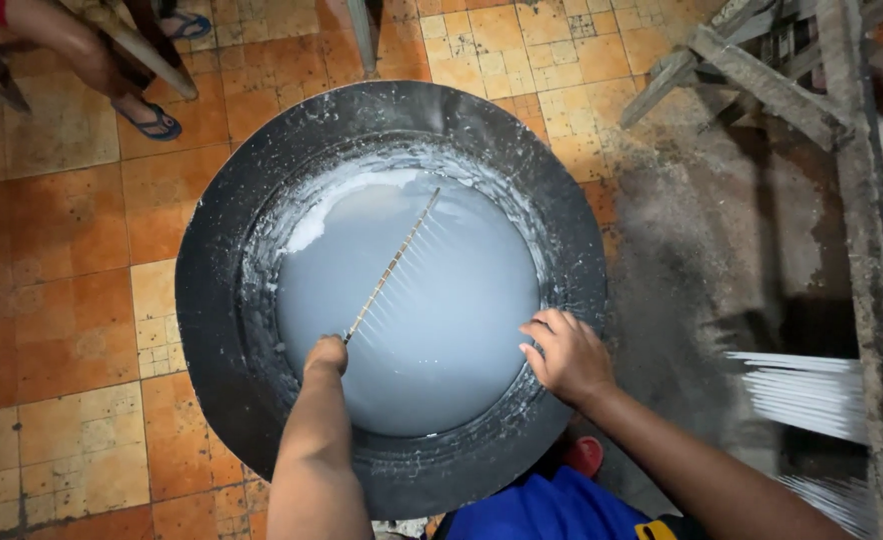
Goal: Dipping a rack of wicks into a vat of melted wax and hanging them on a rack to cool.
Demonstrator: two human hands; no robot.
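I see a large round black basin (212,300) standing on an orange tiled floor (52,300). The basin is filled with a pale, milky white liquid (442,330), and white residue coats its inner wall along the far edge.

My left hand (328,355) is closed in a fist around the near end of a long thin slat (394,265). The slat runs diagonally from that hand, near the basin's near-left inner edge, up toward the far side of the liquid. A row of fine white strands (417,285) hangs from the slat like comb teeth and dips toward the liquid surface.

My right hand (565,355) rests on the basin's near-right inner edge, fingers curled and partly spread, pressing the rim. It holds nothing that I can make out.

At the right edge of the floor, a grey wooden frame (862,200) stands over a dusty, whitened patch. A bundle of white sticks (812,390) lies beside the frame, blurred.

At the far-left corner, another person's legs in blue sandals (157,122) are visible beside a chair leg.
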